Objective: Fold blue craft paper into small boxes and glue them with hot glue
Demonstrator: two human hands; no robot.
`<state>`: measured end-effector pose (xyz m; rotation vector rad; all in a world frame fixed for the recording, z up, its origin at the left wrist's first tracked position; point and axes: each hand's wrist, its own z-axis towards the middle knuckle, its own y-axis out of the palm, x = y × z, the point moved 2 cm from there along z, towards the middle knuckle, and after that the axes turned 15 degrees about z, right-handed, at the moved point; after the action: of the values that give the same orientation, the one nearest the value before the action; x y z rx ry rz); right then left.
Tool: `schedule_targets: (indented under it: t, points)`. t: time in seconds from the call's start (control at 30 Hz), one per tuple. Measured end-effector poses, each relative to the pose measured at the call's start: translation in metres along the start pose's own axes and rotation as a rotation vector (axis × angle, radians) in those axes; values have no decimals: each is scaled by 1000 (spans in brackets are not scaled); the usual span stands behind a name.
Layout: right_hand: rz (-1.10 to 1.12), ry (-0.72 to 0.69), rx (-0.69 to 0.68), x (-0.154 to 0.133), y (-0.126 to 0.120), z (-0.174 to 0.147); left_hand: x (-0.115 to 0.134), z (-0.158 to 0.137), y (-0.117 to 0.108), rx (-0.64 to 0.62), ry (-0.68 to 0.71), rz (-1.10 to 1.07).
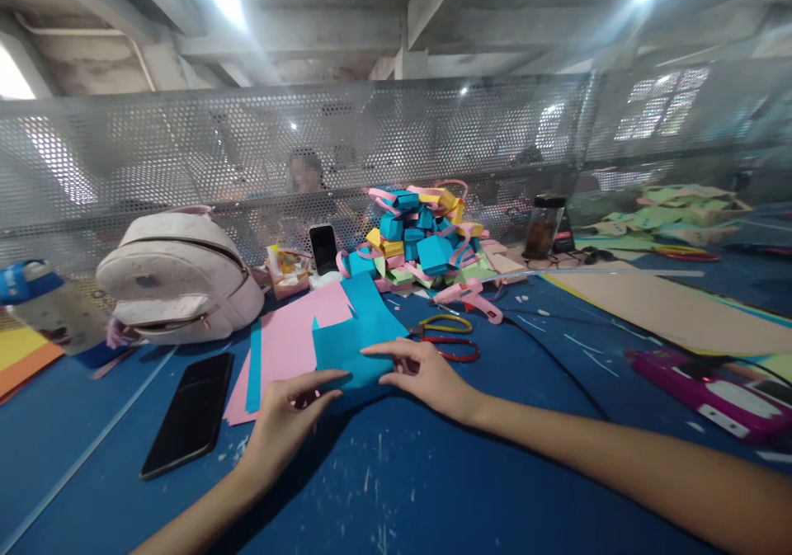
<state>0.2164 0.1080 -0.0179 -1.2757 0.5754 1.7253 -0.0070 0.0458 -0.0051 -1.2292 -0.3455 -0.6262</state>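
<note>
A cut sheet of blue paper (355,336) is held low above the table between both hands. My left hand (290,411) pinches its lower left edge between thumb and fingers. On the right, my right hand (424,373) grips the lower right part, with the index finger lying across the paper's face. Pink paper sheets (288,340) lie just behind and to the left, with a blue strip (254,369) on them. Scissors (445,336) with yellow and red handles rest just beyond my right hand. A pink glue gun (470,298) lies farther back.
A heap of folded paper boxes (426,237) stands at the back. To the left are a black phone (189,415), a white backpack (179,279) and a bottle (55,308). A purple power strip (711,394) and large paper sheets (668,303) lie right; a cable (557,365) crosses the table.
</note>
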Motion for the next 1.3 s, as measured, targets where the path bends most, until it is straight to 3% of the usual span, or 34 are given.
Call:
schedule_targets:
  t: [0.27,0.63,1.3]
  points:
    - [-171,-20,-4,1,-3,1,-9,0,0,49,12,133]
    - [-411,-210,-114,2,-9,4,-18,3,-3,88,185,379]
    - [-663,-260,-232,-9,-11,6,-16,7,-7,84,397,602]
